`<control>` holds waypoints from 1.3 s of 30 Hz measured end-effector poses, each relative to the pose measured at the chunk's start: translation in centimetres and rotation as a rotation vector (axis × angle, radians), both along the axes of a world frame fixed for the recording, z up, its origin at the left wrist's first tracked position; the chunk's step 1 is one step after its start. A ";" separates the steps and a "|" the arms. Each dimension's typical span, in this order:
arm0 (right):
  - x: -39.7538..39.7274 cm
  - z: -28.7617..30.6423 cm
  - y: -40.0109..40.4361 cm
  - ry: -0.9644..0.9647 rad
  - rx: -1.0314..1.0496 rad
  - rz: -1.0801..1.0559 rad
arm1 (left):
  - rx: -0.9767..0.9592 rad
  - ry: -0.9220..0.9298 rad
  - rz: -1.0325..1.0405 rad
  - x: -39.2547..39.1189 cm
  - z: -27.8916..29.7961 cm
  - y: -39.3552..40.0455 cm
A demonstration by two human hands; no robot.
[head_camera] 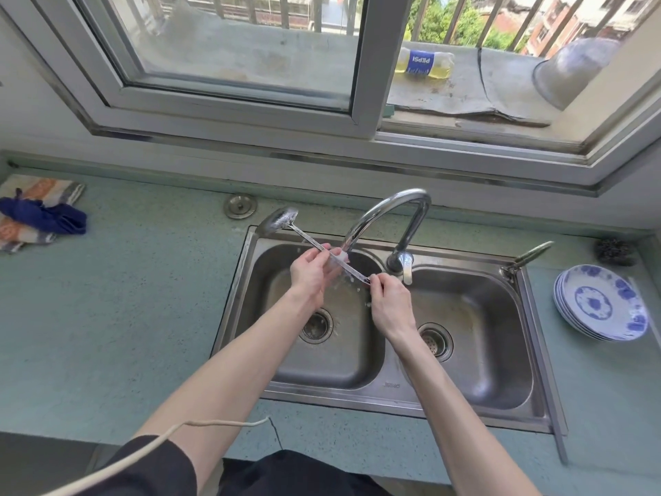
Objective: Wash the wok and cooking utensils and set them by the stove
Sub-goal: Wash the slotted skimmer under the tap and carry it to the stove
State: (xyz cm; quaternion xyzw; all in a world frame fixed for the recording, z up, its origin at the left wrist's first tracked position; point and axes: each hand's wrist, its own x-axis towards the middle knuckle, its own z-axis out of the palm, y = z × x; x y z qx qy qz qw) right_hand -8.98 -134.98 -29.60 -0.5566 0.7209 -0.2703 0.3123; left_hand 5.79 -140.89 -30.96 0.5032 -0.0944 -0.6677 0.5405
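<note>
Home kitchen. Stainless double sink [361, 388] sitting in a speckled green table [136, 298], curved tap [390, 216] arching over it. Blue-patterned plates [601, 302] stacking at right, cloths [39, 213] lying at left. Window [229, 59] behind looking out on a barred ledge, Pepsi bottle [424, 64] lying there.

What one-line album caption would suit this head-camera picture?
Both hands (left hand, right hand) hold a soapy ladle over the left basin of the sink, under the faucet.
</note>
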 end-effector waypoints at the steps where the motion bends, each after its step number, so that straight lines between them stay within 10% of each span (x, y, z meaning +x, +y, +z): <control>1: 0.1 0.1 -0.2 -0.019 0.016 0.008 | -0.013 -0.030 0.016 0.1 0.0 0.0; 17: 1.5 -0.8 -2.4 -0.539 0.068 -0.015 | 0.035 -0.064 0.286 3.8 -1.0 -2.0; 39: 1.5 -1.8 -4.6 -0.276 0.091 0.072 | 0.123 -0.157 0.324 4.8 -0.9 -0.5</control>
